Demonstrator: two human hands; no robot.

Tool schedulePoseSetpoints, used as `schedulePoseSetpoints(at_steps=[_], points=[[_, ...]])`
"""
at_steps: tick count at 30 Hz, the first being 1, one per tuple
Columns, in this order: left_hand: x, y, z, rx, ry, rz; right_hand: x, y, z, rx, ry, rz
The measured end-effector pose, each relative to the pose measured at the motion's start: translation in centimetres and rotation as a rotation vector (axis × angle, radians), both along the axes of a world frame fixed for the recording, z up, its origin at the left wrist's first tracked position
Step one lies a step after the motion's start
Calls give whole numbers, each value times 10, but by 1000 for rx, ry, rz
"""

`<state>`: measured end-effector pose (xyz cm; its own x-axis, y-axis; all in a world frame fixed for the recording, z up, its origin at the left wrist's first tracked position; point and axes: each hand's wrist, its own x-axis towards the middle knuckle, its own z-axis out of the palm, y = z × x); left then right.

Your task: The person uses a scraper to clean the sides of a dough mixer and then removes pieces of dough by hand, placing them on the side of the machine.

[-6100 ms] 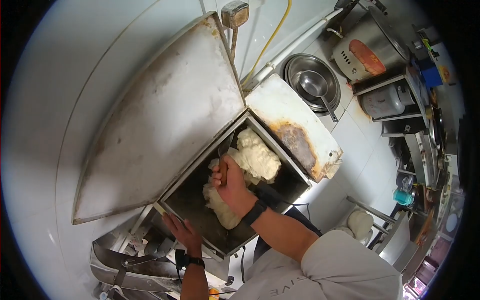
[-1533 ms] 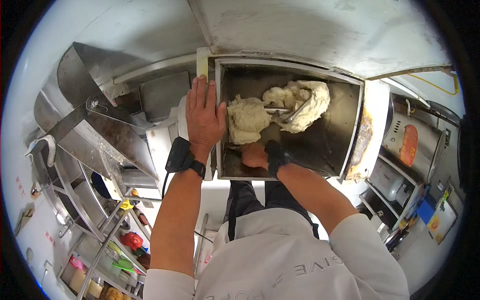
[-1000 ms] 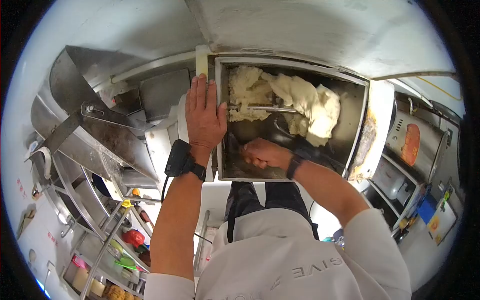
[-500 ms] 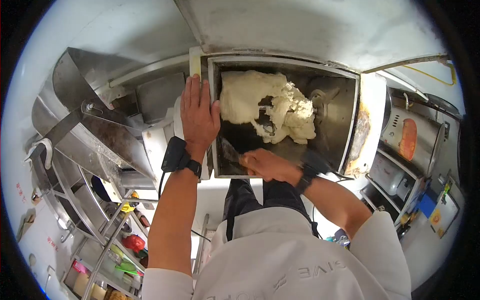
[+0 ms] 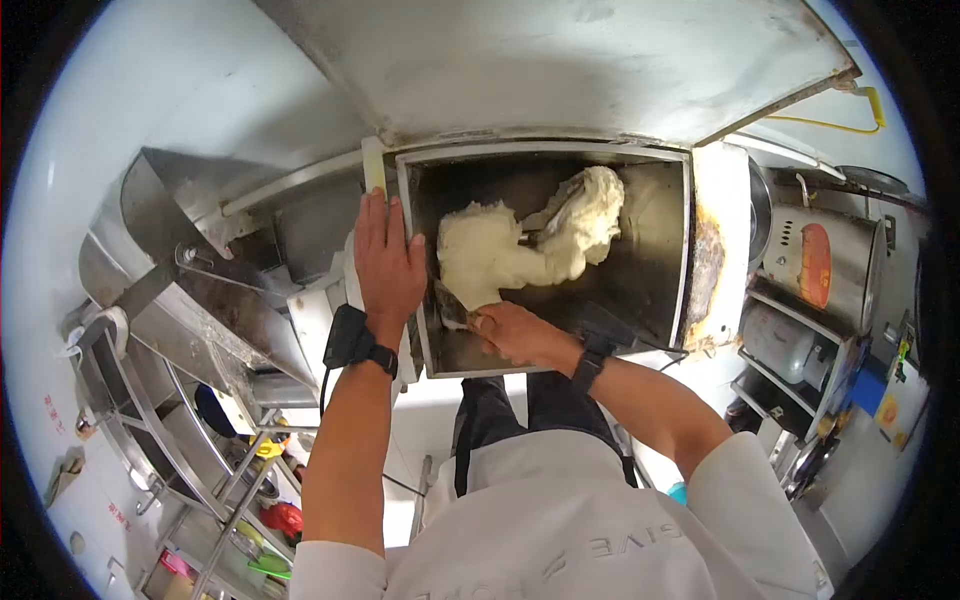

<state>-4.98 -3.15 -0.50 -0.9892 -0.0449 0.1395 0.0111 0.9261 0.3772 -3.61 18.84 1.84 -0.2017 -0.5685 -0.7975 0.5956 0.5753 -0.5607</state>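
Pale, sticky dough (image 5: 490, 252) lies in the open metal tub of a dough mixer (image 5: 645, 275), with one lobe stretched up toward the right around the mixing arm. My right hand (image 5: 515, 332) reaches into the tub's near-left part. Its fingers are wrapped round the handle of a scraper (image 5: 450, 305), whose flat blade is against the left wall beside the dough. My left hand (image 5: 390, 268) lies flat on the mixer's left edge, fingers stretched out and holding nothing. Dough hides most of the mixing arm.
The mixer's raised lid (image 5: 580, 70) stands behind the tub. A metal chute-like machine (image 5: 215, 290) is at the left, above a rack with bowls and a red bag (image 5: 283, 518). On the right are metal shelves (image 5: 790, 345) and a rusty white panel (image 5: 705, 270).
The dough has turned and shifted in the tub, its right lobe now higher. My right hand stays at the near-left with the scraper; my left hand keeps its place. The view has tilted slightly.
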Motion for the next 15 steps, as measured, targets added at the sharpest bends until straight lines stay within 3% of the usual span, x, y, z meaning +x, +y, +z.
schedulePoseSetpoints(at_steps=[1, 3, 6, 8, 13, 15], points=[[0, 0, 1, 1, -8, -2, -11, -1, 5, -2, 3, -5], [5, -1, 1, 4, -33, -6, -29, 1, 29, 38, -93, -275], [2, -2, -1, -15, -5, -14, -58, 12, 30, -37, -119, -490], [1, -2, -1, -7, -5, -14, -73, 18, 19, -99, -305, -750], [2, -3, -1, -13, 12, -8, -109, -8, -18, -291, -351, -863], [1, -3, -2, -4, 25, -3, -123, -20, -14, -325, -595, -1138]])
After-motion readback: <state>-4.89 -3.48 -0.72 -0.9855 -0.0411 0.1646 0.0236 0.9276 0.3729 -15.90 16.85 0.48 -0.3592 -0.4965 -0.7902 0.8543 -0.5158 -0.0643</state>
